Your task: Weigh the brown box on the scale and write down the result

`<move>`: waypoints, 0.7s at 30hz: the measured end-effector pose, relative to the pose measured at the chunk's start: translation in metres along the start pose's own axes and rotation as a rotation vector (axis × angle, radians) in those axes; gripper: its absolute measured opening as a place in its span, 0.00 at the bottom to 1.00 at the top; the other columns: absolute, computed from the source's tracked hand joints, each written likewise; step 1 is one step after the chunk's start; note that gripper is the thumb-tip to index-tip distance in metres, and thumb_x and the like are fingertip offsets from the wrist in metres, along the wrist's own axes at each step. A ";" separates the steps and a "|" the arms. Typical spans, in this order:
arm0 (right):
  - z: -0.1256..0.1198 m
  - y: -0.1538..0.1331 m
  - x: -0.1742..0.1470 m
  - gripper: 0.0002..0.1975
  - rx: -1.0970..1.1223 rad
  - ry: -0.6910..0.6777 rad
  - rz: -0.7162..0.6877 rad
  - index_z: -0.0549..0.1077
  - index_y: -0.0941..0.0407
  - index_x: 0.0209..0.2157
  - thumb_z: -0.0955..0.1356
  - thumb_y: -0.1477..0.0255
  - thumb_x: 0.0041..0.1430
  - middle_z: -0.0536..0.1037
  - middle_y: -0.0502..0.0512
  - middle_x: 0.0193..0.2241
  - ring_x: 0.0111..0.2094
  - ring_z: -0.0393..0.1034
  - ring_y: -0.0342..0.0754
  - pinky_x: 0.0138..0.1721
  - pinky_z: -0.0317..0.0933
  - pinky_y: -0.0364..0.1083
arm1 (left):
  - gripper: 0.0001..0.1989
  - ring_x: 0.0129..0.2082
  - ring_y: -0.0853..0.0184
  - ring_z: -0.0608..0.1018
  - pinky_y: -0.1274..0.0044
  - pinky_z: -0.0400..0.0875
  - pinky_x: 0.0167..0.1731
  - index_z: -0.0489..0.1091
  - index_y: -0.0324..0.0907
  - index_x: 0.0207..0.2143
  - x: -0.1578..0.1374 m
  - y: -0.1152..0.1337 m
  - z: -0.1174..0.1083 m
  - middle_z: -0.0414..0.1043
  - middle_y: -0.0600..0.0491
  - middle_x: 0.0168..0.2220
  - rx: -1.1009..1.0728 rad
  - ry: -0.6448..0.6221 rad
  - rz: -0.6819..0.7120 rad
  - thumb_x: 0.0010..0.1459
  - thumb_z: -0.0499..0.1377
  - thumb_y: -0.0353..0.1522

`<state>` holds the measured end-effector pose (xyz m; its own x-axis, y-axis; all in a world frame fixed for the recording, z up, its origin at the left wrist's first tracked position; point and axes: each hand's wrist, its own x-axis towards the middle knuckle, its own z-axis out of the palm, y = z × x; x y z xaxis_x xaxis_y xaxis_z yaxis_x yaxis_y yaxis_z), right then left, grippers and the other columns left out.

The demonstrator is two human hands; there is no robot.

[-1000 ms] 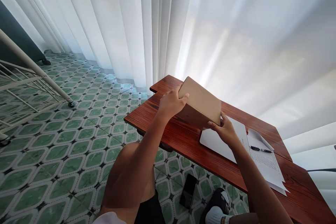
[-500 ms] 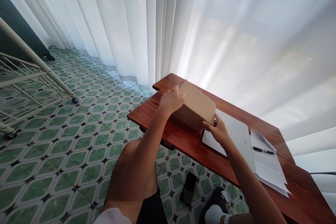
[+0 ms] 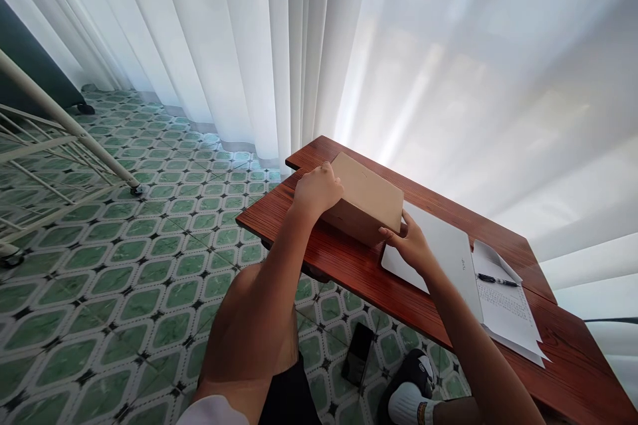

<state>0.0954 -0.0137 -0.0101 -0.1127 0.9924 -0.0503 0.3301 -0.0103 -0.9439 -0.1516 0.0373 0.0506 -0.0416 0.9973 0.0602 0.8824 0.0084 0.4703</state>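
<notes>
A plain brown cardboard box [image 3: 366, 194] rests on the left part of the reddish-brown wooden table [image 3: 339, 259]. My left hand [image 3: 319, 191] grips its left end, fingers curled over the top edge. At the opposite end, my right hand [image 3: 411, 239] holds the lower right corner, thumb on the near side and fingers around the far side. The box looks closed, and its underside is hidden. Just right of it lies a shut silver laptop [image 3: 448, 255], partly behind my right hand and forearm.
Written paper sheets [image 3: 508, 312] with a black pen [image 3: 497, 279] on them lie right of the laptop. A dark phone [image 3: 357, 353] is on the green tiled floor [image 3: 149, 265] beneath the table. White curtains [image 3: 423, 80] hang behind; a white wheeled metal rack [image 3: 64, 146] stands left.
The whole view has shifted a little, so the table, box and hands appear slightly further left. Both hands keep their hold on the box, which seems to stay in place on the table.
</notes>
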 end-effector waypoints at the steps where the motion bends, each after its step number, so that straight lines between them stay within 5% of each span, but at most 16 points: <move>1: 0.001 0.000 0.000 0.46 0.004 -0.006 -0.003 0.58 0.52 0.65 0.77 0.56 0.49 0.80 0.59 0.48 0.49 0.75 0.60 0.48 0.73 0.58 | 0.23 0.55 0.48 0.75 0.63 0.70 0.51 0.63 0.32 0.56 0.000 0.000 0.000 0.71 0.33 0.56 0.009 -0.006 -0.005 0.63 0.45 0.34; 5: 0.002 -0.001 0.001 0.45 0.002 -0.009 -0.010 0.56 0.51 0.66 0.76 0.56 0.52 0.79 0.60 0.50 0.51 0.75 0.60 0.50 0.72 0.59 | 0.25 0.58 0.48 0.73 0.64 0.70 0.52 0.62 0.29 0.59 0.000 -0.002 0.001 0.68 0.32 0.59 0.036 -0.034 -0.009 0.63 0.44 0.32; 10: 0.003 -0.001 0.002 0.46 -0.035 -0.009 -0.017 0.54 0.52 0.68 0.75 0.57 0.52 0.78 0.60 0.52 0.51 0.75 0.59 0.52 0.71 0.59 | 0.33 0.63 0.50 0.68 0.65 0.66 0.57 0.47 0.25 0.68 0.003 -0.005 0.004 0.60 0.30 0.64 0.075 -0.068 -0.012 0.63 0.44 0.31; 21: 0.007 0.002 0.001 0.49 -0.046 0.006 -0.033 0.51 0.52 0.70 0.75 0.57 0.52 0.76 0.60 0.55 0.54 0.73 0.59 0.57 0.67 0.60 | 0.35 0.65 0.48 0.65 0.62 0.63 0.60 0.45 0.28 0.70 0.009 -0.012 0.005 0.60 0.33 0.65 0.122 -0.129 -0.045 0.62 0.43 0.32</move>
<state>0.0894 -0.0140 -0.0139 -0.1184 0.9928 -0.0177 0.3686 0.0274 -0.9292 -0.1601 0.0462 0.0416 -0.0283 0.9967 -0.0759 0.9319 0.0538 0.3588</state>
